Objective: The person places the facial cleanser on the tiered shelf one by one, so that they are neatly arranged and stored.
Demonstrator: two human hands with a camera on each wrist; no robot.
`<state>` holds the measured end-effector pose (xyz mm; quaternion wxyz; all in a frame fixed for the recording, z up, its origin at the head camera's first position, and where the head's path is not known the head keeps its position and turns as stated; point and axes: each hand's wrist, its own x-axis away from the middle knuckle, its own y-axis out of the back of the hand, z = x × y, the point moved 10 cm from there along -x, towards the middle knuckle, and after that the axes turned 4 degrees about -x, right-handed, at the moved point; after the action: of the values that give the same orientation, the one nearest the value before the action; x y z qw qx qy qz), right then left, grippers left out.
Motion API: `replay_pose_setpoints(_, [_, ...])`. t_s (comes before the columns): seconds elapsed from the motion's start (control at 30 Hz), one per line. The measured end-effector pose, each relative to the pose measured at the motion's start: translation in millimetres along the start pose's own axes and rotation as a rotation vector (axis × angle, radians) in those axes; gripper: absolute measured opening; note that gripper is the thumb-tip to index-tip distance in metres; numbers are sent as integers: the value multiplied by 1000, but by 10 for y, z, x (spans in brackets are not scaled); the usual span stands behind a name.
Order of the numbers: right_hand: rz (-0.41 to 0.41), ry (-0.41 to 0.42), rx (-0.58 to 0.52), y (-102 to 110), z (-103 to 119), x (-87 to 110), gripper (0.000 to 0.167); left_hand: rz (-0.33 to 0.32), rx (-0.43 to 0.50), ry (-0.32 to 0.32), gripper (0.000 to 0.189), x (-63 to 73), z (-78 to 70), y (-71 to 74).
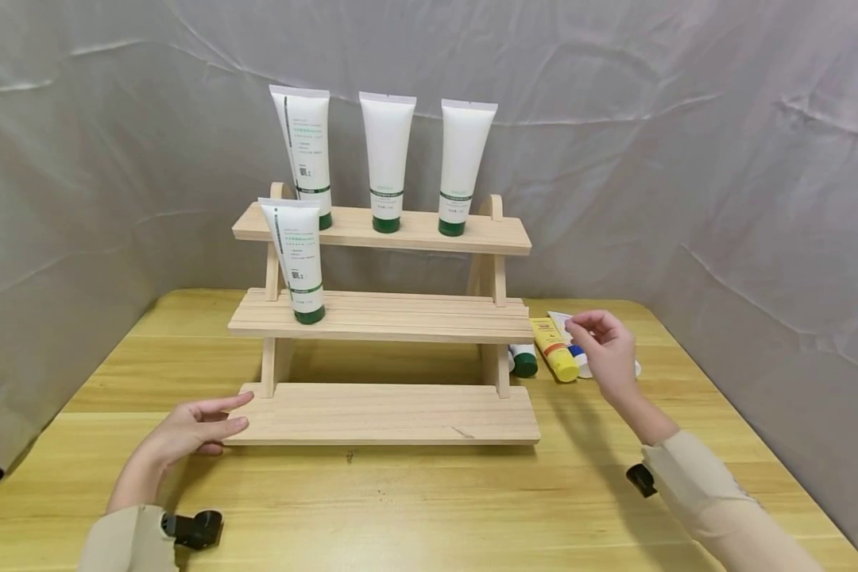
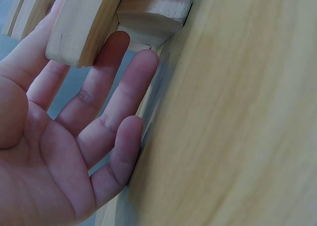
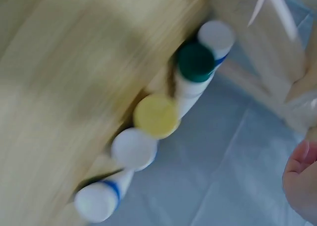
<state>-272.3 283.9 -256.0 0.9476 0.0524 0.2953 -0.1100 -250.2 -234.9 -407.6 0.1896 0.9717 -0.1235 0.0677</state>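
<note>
My left hand [image 1: 193,429] is at the left end of the bottom board of a three-tier wooden display stand [image 1: 393,417], with the board's end between thumb and fingers [image 2: 111,112]. My right hand [image 1: 611,353] is raised over tubes at the stand's right, its fingers loosely curled with nothing visible in them. Below it lie a yellow tube [image 1: 554,349], a green-capped tube [image 1: 524,361] and a white tube with a blue band [image 1: 577,349]. White tubes with green caps stand upright on the shelves: three on top, one [image 1: 299,262] at the middle tier's left.
In the right wrist view the lying tubes form a row, caps towards the camera, with a white cap [image 3: 96,202] at one end. A yellowish wooden table [image 1: 400,508] bears everything. Grey cloth [image 1: 600,159] hangs behind and at both sides.
</note>
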Motion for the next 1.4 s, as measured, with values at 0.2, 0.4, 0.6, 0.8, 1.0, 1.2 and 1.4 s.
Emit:
replay_pose_setpoints(0.2, [0, 27, 8, 671, -996, -206, 15, -2, -5, -2, 43, 4, -5, 3])
replay_pose_setpoints(0.4, [-98, -57, 94, 1315, -1883, -396, 25, 1, -1, -1, 42, 4, -5, 5])
replay_pose_setpoints(0.6, [-151, -154, 197, 1561, -1963, -427, 31, -1, -2, 4, 41, 10, 1, -7])
replay_pose_setpoints(0.8, [-112, -243, 246, 1649, -2000, -476, 29, -3, -7, 12, 41, 6, 20, -5])
replay_pose_setpoints(1.0, [-99, -279, 441, 1756, -2175, -501, 43, -2, -8, 13, 43, 1, 11, 4])
replay_pose_setpoints(1.2, [55, -406, 586, 1486, -1800, -342, 57, -4, -9, 23, 46, 6, 9, -2])
replay_pose_setpoints(1.4, [173, -472, 559, 1178, -1305, -210, 64, -6, -21, 12, 47, 4, 5, -2])
